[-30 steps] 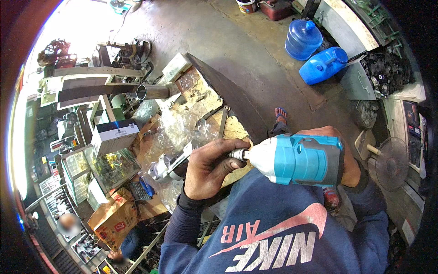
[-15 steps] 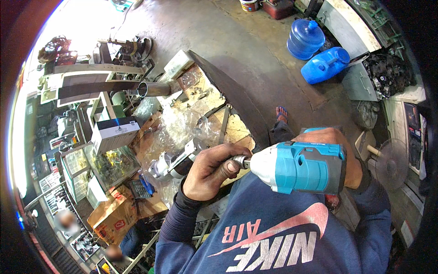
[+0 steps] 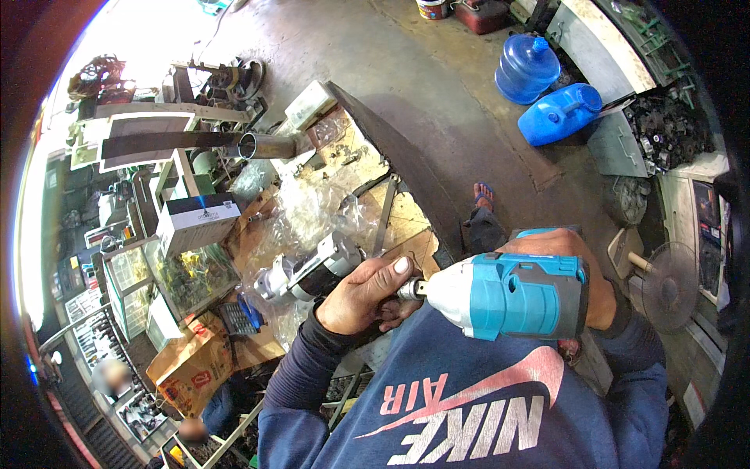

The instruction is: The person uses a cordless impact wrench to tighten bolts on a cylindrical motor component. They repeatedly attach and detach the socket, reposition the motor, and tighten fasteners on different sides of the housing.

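A teal and black cordless impact wrench with a silver nose lies sideways in front of my chest, its nose toward the left. Behind its body, my right hand wraps around the handle, which is mostly hidden. At the nose, my left hand grips a small metal socket between thumb and fingers. Part of the square drive shows between socket and nose. Beyond my left wrist, a silver and black starter motor-like part lies on the cluttered workbench.
Clear plastic wrapping, a metal cylinder, a white box and a brown paper bag crowd the bench side. Blue water containers stand on the floor at far right. A fan is at right. Two people are at lower left.
My left thumb has shifted up over the socket and the fingers have turned around it. More of the square drive shows. The wrench has dipped slightly.
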Demonstrator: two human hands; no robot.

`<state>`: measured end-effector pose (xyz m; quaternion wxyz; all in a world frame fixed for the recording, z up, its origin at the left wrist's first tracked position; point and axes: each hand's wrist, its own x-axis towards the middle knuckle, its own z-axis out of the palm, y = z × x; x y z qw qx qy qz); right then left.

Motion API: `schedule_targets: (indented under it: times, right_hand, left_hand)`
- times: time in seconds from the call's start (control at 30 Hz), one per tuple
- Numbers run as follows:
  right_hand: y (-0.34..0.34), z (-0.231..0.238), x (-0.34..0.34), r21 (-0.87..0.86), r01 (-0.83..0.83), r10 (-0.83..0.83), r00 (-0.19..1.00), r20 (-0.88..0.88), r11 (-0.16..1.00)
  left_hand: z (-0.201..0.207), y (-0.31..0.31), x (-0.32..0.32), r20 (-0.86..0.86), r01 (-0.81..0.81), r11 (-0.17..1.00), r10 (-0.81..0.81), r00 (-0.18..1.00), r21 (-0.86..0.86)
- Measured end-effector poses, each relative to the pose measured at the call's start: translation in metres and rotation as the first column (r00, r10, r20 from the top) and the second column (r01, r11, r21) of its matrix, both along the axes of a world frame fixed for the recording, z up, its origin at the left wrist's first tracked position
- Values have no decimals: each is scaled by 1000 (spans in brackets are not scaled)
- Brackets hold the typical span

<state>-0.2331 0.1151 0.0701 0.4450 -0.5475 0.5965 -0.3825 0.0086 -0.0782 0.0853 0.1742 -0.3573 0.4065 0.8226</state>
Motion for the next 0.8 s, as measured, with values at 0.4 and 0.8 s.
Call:
schedule_targets:
  times: [0.4,0.8]
  right_hand:
    - [-1,5,-1,-38,7,-10,998,-66,999]
    - [-6,13,2,-38,-77,75,996,-52,996]
  left_hand:
    - [-6,1,0,10,-27,997,26,1000,70]
    - [1,6,-3,176,387,874,-349,921,-294]
